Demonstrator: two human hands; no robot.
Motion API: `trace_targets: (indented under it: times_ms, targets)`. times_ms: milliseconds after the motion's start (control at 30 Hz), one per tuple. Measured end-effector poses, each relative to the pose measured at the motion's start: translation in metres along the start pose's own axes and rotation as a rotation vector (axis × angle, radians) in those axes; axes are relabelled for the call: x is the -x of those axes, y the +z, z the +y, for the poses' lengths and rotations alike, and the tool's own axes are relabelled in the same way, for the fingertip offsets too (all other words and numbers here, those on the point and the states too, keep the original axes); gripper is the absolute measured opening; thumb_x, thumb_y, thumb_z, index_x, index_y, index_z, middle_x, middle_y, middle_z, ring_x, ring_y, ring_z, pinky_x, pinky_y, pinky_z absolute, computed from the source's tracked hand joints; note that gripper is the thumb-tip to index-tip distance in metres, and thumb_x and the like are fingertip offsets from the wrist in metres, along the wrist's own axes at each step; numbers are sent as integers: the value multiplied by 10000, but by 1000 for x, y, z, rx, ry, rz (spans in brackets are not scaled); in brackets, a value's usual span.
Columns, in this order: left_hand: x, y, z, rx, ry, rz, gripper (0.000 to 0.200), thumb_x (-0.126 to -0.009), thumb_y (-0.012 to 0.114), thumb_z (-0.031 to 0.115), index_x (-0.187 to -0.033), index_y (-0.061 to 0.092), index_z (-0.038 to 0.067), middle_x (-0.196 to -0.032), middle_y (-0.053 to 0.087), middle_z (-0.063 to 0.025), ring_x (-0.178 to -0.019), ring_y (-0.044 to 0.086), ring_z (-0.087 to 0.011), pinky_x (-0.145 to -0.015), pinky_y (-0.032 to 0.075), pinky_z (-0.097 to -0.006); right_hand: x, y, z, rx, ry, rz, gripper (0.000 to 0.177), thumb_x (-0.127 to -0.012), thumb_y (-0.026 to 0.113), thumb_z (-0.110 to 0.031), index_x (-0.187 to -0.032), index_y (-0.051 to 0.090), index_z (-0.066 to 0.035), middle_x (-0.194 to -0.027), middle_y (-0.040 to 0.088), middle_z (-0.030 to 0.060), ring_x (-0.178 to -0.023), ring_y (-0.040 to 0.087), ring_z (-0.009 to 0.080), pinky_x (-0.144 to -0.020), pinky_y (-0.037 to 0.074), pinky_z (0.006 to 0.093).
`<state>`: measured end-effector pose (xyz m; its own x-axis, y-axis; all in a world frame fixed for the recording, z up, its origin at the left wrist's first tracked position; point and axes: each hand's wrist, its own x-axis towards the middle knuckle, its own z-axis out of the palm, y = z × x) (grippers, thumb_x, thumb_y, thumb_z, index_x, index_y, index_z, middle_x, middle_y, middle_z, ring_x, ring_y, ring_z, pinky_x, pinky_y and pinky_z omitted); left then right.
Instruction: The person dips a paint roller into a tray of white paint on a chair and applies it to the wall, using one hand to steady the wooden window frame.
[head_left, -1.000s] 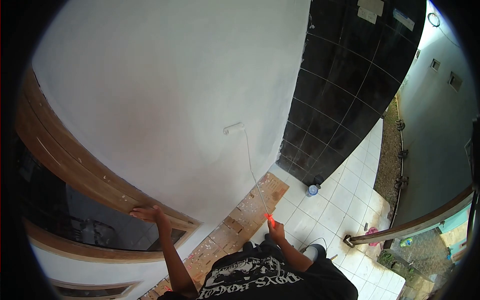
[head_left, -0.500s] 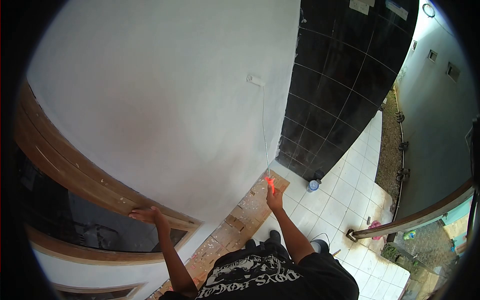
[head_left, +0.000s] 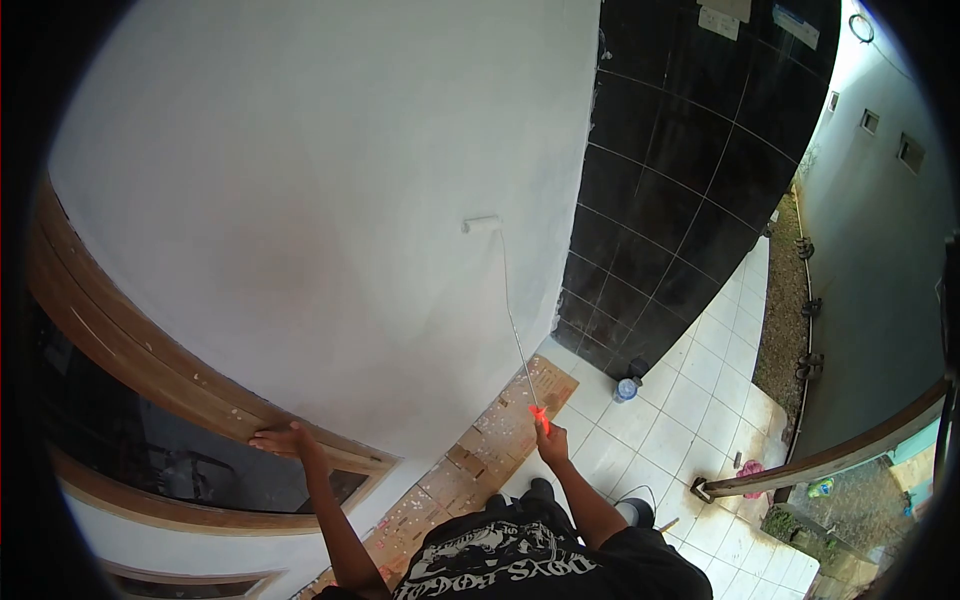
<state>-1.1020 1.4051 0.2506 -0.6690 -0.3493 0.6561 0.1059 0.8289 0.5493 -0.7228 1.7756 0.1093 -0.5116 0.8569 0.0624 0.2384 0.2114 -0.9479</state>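
My right hand (head_left: 551,443) is closed round the orange handle (head_left: 540,417) of a paint roller. From the handle a long thin metal rod rises to the white roller head (head_left: 481,226), which lies against the pale wall (head_left: 380,150). On the left, my left hand (head_left: 280,440) rests with its fingers stretched out on the wooden window frame (head_left: 190,375), holding nothing.
Black tiles (head_left: 670,160) border the wall on the right. Spattered cardboard (head_left: 480,445) lies along the wall's foot. A small blue-and-white container (head_left: 625,390) stands on the white floor tiles (head_left: 640,430). A curved rail (head_left: 830,465) is at the right.
The roller head has moved down the wall and a little left. My right hand has come lower with the handle. My left hand stays on the frame, slightly shifted in view.
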Motion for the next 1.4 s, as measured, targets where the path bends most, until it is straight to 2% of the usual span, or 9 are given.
trace_targets:
  times_ms: [333, 600, 700, 800, 867, 967, 1100, 1200, 1400]
  targets:
    - [-9, 7, -30, 74, 57, 106, 912, -955, 513, 508, -1525, 79, -56, -1607, -84, -242, -1496, -6, -379, -1205, 147, -474, -83, -8, -27, -50, -75, 2, 459, -995, 544, -379, -698, 557, -30, -542, 505, 48, -497, 496, 160, -503, 410, 357]
    - [-50, 2, -11, 639, -419, 133, 872, -1003, 432, 514, -1537, -32, 3, -1600, 14, -238, -1469, 148, -357, -1199, 170, -418, -55, -68, 16, 211, -55, -116, 480, -961, 543, -446, -909, 686, 9, -655, 623, 225, -609, 635, 327, -581, 481, 446]
    - [-33, -107, 143, 822, -477, -3, 893, -1000, 431, 542, -1533, -45, 8, -1583, 92, -243, -1440, 225, -348, -1179, 214, -420, -111, -83, -4, 219, -159, -87, 433, -940, 577, -425, -905, 669, -3, -674, 643, 216, -633, 660, 390, -564, 502, 447]
    - [-35, -102, 134, 852, -433, -82, 904, -995, 433, 562, -1531, -44, 12, -1574, 133, -244, -1447, 220, -327, -1173, 219, -413, -163, -87, -49, 153, -269, -28, 405, -943, 582, -405, -897, 662, -11, -670, 645, 197, -610, 656, 369, -554, 497, 440]
    - [-37, -94, 126, 817, -397, -141, 929, -984, 429, 592, -1530, -34, 0, -1573, 141, -241, -1450, 213, -318, -1176, 210, -408, -181, -88, -68, 232, -213, -155, 368, -968, 563, -332, -1182, 647, -43, -732, 666, 186, -646, 679, 315, -582, 499, 397]
    - [-33, -86, 122, 706, -421, -281, 995, -957, 447, 638, -1528, -23, -27, -1580, 139, -233, -1457, 197, -305, -1182, 187, -397, -171, -77, -81, 90, -289, -122, 409, -952, 577, -403, -963, 622, 4, -701, 649, 223, -655, 661, 400, -581, 498, 465]
    - [-35, -81, 121, 493, -480, -597, 1092, -919, 507, 660, -1510, -22, -91, -1594, 107, -246, -1472, 173, -289, -1191, 142, -359, -120, -72, -7, 187, -224, -280, 431, -960, 562, -418, -1060, 576, 1, -786, 658, 269, -748, 649, 465, -624, 489, 533]
    - [-37, -79, 127, 456, -450, -529, 1112, -898, 534, 652, -1510, -38, -80, -1590, 78, -247, -1472, 152, -300, -1185, 132, -384, -77, -91, 39, 327, -43, -454, 469, -971, 529, -435, -1114, 533, 11, -808, 651, 301, -785, 640, 492, -647, 487, 557]
    - [-37, -82, 120, 340, -374, -404, 1185, -834, 616, 630, -1507, -86, -48, -1581, -9, -248, -1472, 89, -335, -1169, 103, -458, -114, -87, 15, 306, -195, -385, 506, -985, 492, -441, -1124, 511, 46, -777, 640, 308, -763, 641, 490, -638, 489, 558]
